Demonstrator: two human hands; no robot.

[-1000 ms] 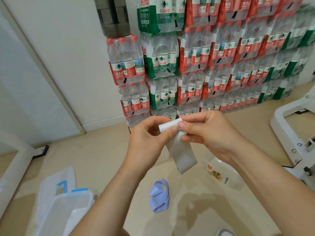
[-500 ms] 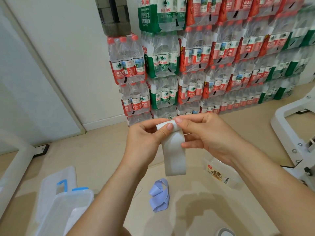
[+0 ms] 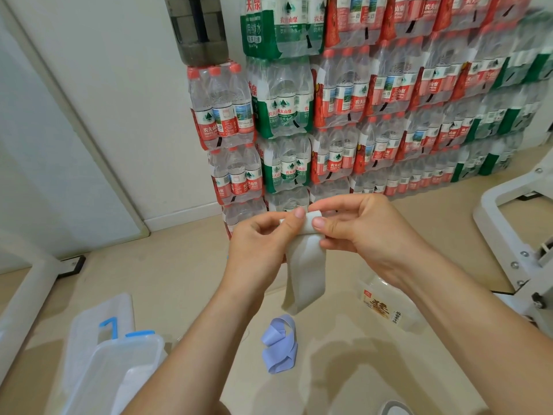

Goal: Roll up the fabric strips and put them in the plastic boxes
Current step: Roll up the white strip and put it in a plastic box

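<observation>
Above the floor, both hands (image 3: 257, 244) (image 3: 365, 232) pinch white strip (image 3: 305, 274).

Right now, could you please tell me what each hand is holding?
Left hand: pinches the rolled top of the white strip.
Right hand: pinches the same roll from the other side.

The person is working with both arms uncovered: the left forearm (image 3: 194, 348) and the right forearm (image 3: 478, 333) are showing bare from the lower edge of the view up to the wrists. The left hand (image 3: 257, 250) and the right hand (image 3: 365, 232) are going bare too. The left thumbnail (image 3: 299, 212) and the right thumbnail (image 3: 318, 223) are looking short and rounded, perhaps faintly glossy, though the view is soft there. Any sleeve being worn is lying outside the frame.
</observation>
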